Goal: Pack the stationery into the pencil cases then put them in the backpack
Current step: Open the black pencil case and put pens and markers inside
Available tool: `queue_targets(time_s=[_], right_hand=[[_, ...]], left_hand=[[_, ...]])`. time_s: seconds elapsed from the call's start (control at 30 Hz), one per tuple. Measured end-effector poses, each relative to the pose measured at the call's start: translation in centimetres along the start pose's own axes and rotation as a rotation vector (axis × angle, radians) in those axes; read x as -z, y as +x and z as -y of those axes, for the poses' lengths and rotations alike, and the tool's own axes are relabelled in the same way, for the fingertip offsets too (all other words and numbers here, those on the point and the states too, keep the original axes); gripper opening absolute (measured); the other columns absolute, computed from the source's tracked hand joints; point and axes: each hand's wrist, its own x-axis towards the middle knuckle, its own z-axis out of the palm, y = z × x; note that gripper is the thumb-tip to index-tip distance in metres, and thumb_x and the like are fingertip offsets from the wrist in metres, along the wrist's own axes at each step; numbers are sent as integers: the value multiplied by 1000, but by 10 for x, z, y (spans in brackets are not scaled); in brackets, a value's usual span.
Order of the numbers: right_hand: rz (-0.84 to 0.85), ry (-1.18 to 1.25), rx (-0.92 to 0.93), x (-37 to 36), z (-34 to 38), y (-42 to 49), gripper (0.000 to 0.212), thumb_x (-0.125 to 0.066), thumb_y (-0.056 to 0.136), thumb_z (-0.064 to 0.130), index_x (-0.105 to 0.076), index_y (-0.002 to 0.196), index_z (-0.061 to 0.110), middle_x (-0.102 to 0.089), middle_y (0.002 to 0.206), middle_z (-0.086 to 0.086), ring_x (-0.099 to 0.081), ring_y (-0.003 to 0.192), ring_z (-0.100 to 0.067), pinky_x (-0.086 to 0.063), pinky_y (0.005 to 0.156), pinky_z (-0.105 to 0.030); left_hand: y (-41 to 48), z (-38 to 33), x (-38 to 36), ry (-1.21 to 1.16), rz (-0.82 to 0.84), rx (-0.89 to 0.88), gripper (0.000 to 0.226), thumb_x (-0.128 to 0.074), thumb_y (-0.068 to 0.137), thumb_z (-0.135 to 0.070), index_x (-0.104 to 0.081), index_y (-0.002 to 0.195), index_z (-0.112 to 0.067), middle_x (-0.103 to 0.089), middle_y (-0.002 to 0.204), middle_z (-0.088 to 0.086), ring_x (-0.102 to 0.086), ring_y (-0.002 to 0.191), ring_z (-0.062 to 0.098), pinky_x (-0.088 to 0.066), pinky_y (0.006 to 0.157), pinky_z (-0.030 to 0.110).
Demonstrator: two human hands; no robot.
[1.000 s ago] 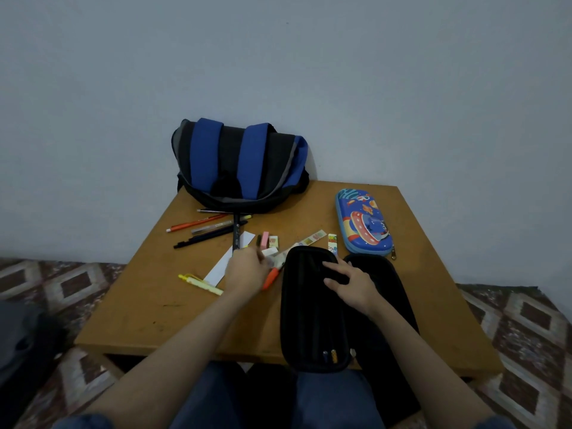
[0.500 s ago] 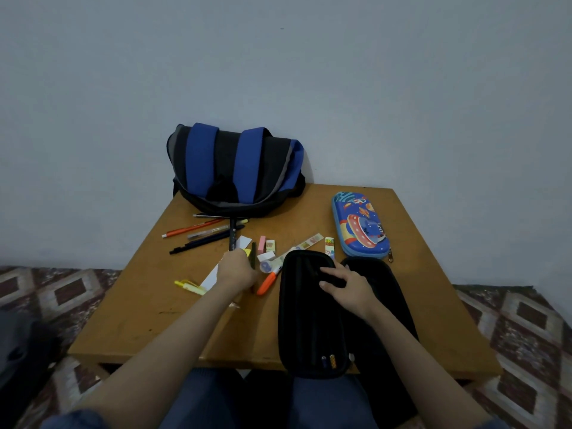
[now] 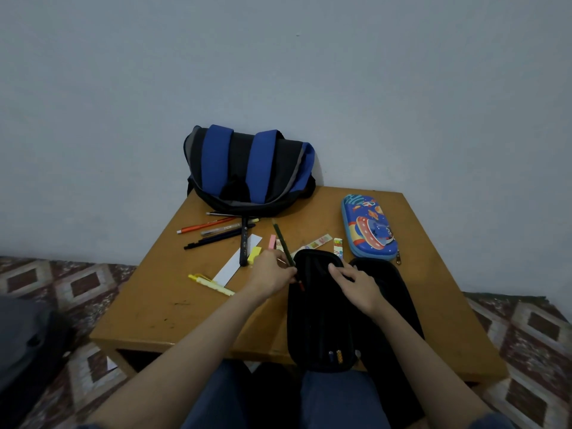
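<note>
Setting: room in a home, probably a study corner. Evidence: small low wooden table (image 3: 173, 311) set against a bare pale wall (image 3: 309, 72); floor (image 3: 77, 280) of brown-and-cream diamond-patterned tiles. School backpack (image 3: 247, 168) and loose pens (image 3: 213, 233) lie on the tabletop.

left grip (image 3: 270, 275) now lifts green pencil (image 3: 282, 241)

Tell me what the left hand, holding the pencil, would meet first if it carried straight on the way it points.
Most likely the open black pencil case: the left hand grips the green pencil right beside the case's near rim, pointing toward it. Depth is unclear from this one view.
</note>
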Motion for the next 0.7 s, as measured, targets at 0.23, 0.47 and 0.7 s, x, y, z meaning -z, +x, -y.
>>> queue_targets(time_s=[0.23, 0.47, 0.7], right_hand=[[27, -43, -22, 3, 4, 2, 55, -26, 97, 54, -54, 132, 23, -26, 155, 8, -11, 146, -19, -14, 115, -40], [13, -38, -13, 1, 2, 2, 54, -27, 97, 53, -53, 133, 22, -25, 154, 10, -11, 146, -19, -14, 115, -39], [13, -55, -14, 1, 4, 1, 54, -25, 97, 52, -52, 134, 23, -29, 153, 7, -12, 146, -20, -14, 115, -39]], left_hand=[[-10, 4, -43, 143, 114, 15, 17, -58, 90, -4, -56, 107, -4, -70, 101, 14, -67, 73, 17, -54, 76, 27], [-20, 0, -44, 222, 258, 140, 9, -63, 87, -8, -56, 92, -7, -69, 83, 10, -71, 77, 21, -58, 77, 31], [-31, -4, -41, 193, 346, 192, 23, -42, 98, -10, -58, 101, 7, -69, 93, 25, -63, 51, 16, -57, 59, 26]])
